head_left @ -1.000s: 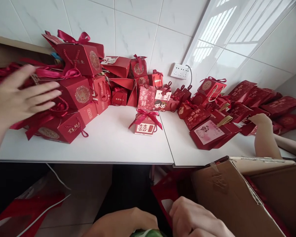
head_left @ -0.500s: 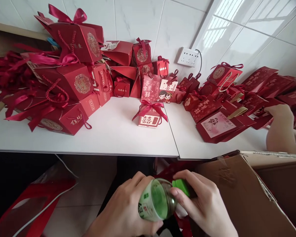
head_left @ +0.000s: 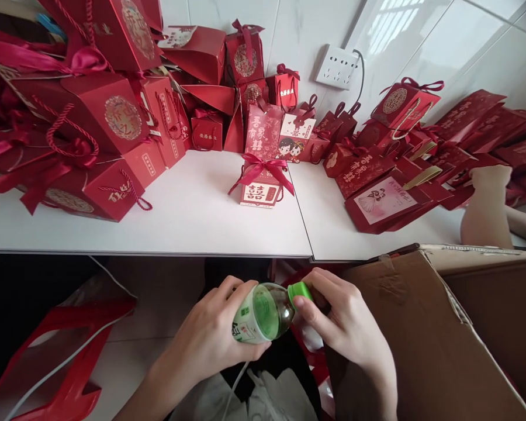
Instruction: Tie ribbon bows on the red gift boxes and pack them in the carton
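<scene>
A drink bottle (head_left: 263, 316) with a green and white label lies tilted above my lap, its neck toward the right. My left hand (head_left: 219, 327) is wrapped round its labelled body. On the bottle's green cap (head_left: 298, 292) the thumb and fingers of my right hand (head_left: 342, 316) are closed; the cap sits at the neck. Beyond the hands, on the white table (head_left: 193, 228), a small red and white gift box (head_left: 259, 187) with a ribbon bow stands upright by itself.
Red gift boxes (head_left: 83, 117) are piled at the left, with more red boxes (head_left: 372, 169) at the right. A cardboard box (head_left: 390, 327) stands right of my hands. Another person's arm (head_left: 486, 204) reaches over the table's right end. A red stool (head_left: 87, 356) and white cable (head_left: 65, 351) are lower left.
The view has shifted, so the table sits higher in it. My right hand has moved from beside the cap's former place to gripping the cap against the bottle neck.
</scene>
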Demonstrator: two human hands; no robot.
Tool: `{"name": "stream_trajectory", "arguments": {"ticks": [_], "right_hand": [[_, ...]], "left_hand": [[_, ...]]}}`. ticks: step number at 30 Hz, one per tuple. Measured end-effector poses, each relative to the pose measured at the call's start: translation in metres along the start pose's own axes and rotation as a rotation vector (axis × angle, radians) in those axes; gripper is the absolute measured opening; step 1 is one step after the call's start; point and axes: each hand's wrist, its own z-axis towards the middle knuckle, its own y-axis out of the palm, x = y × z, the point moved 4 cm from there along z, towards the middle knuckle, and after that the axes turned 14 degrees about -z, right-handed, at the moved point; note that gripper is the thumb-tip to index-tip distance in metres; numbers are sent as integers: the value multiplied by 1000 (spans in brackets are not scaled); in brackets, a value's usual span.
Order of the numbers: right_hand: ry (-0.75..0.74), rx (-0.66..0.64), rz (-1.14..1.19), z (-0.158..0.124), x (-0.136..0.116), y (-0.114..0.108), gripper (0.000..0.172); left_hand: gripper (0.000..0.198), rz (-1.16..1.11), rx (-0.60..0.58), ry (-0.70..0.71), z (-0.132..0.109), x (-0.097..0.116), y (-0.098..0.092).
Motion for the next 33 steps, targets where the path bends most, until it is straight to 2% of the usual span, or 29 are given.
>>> {"name": "stream_trajectory", "arguments": {"ticks": [3,5,7,10,15,20,22,25,27,30,32,33], "right_hand": [[8,62,-24,-2,3,1,48],[-8,76,26,-5,4,1,48],[-62,59,92,-7,4,0,44],[-157,45,144,-9,3,-2,29],[-144,31,102,-7,4,-1,20],[-95,75,-29,-3,3,5,35],[-81,116,-75,-4,3,5,41],[-136,178,-63,-9,-2,0,38],[-245,219,-21,-14,-11,-4,35],[-327,319,-7,-22,-23,-5,34],[-302,449,-39,-24,-22,-5,34],[-285,504,-62,-24,-18,-4,33]], "left_hand": [[60,49,33,35,-1,0,-1],[59,53,47,52,0,0,-4],[59,52,55,52,1,0,-8],[60,58,57,37,2,-1,-12],[62,119,44,-1,0,-7,-12],[62,203,124,73,-6,-3,-9],[63,199,115,84,-7,0,-8],[65,64,-55,8,-3,1,-8],[64,-119,-258,-34,2,1,-5],[55,-341,-528,14,10,7,1],[48,-362,-566,46,16,12,5],[44,-332,-531,34,19,12,7]]}}
